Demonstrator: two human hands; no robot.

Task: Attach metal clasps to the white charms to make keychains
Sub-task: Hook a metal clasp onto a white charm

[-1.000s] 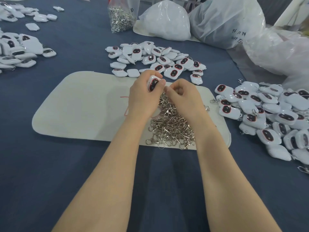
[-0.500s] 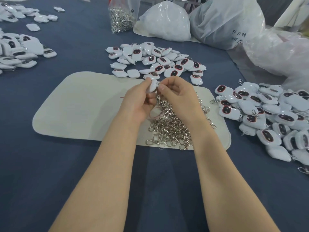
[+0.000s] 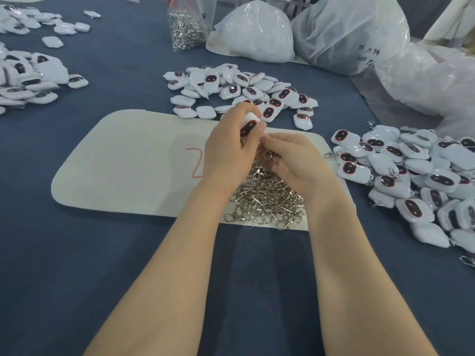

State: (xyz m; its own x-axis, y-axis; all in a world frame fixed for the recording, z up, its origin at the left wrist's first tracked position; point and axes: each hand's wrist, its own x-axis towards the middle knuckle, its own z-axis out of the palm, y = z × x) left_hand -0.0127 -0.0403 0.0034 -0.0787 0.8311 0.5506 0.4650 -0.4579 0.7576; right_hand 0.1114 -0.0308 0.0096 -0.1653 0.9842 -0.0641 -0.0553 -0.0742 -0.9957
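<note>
My left hand grips a white charm with a dark red-rimmed face, held above the white mat. My right hand is right beside it and pinches a metal clasp whose ring shows between the fingers. The two hands touch at the fingertips. Under them a heap of loose metal clasps lies on the mat's right part. A pile of loose charms sits just behind the mat.
Charms with clasps on them are piled at the right. Another charm pile lies at the far left. A clear bag of clasps and several white plastic bags stand at the back on the blue cloth.
The left hand has turned the charm so its dark face shows again. The right hand has dropped a little lower, with a clasp ring now visible in its fingers.
</note>
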